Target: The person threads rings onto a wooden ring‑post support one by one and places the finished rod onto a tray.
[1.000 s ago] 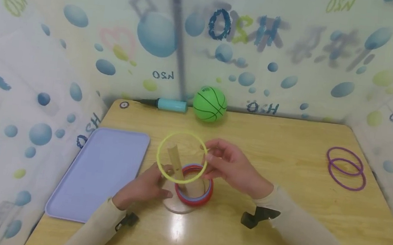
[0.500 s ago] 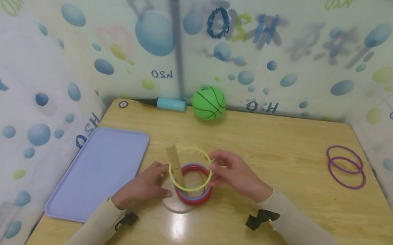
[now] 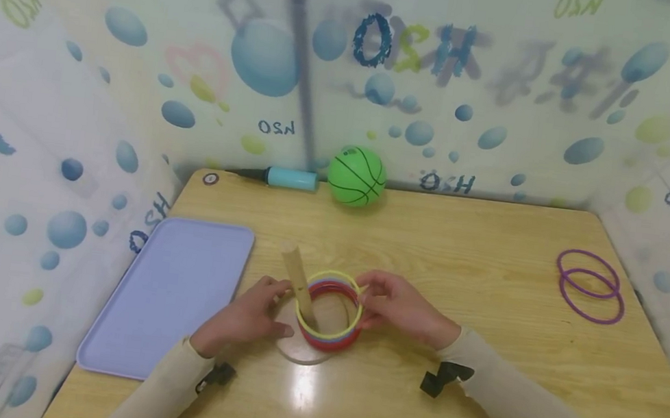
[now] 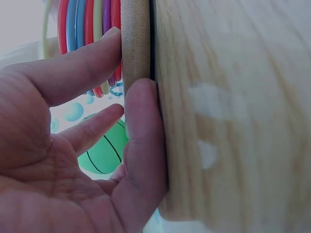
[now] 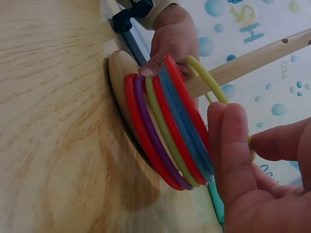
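Near the table's middle stands a wooden peg (image 3: 296, 275) on a round wooden base (image 3: 297, 356). Stacked around the peg are several thin rings: red (image 5: 137, 131), purple (image 5: 158, 141), yellow-green (image 5: 167, 131) and blue (image 5: 192, 133). My left hand (image 3: 248, 313) grips the rim of the base, its thumb and fingers at the edge in the left wrist view. On the other side, my right hand (image 3: 404, 308) pinches a yellow ring (image 5: 212, 85) between thumb and fingers. This ring encircles the peg, tilted just above the stack in the right wrist view.
Two purple rings (image 3: 588, 319) lie overlapping at the table's right. A lilac tray (image 3: 170, 294) sits at the left. Along the back wall are a green ball (image 3: 356, 177) and a blue pump (image 3: 292, 178) with a black nozzle.
My right hand has lowered the yellow ring and shifted it slightly right, from above the stack to just over it, around the peg. The left hand has stayed at the base.
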`<state>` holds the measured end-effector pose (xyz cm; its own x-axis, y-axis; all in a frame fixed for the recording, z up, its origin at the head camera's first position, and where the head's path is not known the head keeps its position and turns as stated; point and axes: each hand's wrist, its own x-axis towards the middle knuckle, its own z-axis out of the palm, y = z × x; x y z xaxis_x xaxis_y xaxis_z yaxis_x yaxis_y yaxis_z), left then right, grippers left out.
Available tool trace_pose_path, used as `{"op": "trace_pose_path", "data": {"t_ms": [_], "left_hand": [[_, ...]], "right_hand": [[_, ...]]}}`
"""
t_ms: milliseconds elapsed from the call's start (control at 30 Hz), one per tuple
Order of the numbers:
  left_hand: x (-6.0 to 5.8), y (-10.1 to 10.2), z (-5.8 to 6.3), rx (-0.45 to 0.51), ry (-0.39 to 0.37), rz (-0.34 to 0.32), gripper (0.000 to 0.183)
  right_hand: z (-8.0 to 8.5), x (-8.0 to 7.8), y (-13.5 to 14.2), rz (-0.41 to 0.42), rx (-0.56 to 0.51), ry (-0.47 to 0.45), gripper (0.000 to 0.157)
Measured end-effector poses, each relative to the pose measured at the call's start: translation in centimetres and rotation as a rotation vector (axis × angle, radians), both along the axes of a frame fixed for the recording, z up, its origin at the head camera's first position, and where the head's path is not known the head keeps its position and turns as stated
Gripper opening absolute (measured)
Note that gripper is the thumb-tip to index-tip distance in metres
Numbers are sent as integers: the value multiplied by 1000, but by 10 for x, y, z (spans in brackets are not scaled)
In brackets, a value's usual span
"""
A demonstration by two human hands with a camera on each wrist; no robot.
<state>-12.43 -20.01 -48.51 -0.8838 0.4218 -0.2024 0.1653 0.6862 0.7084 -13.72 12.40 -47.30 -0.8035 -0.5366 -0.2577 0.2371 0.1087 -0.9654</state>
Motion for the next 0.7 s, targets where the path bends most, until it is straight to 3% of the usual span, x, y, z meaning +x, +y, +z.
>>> {"op": "trace_pose_path", "data": {"t_ms": [700], "left_hand": [[0,1,4,-22,-1,-1,81]], "right_hand": [[-6,-1,0,-33,48,-29,33]]}}
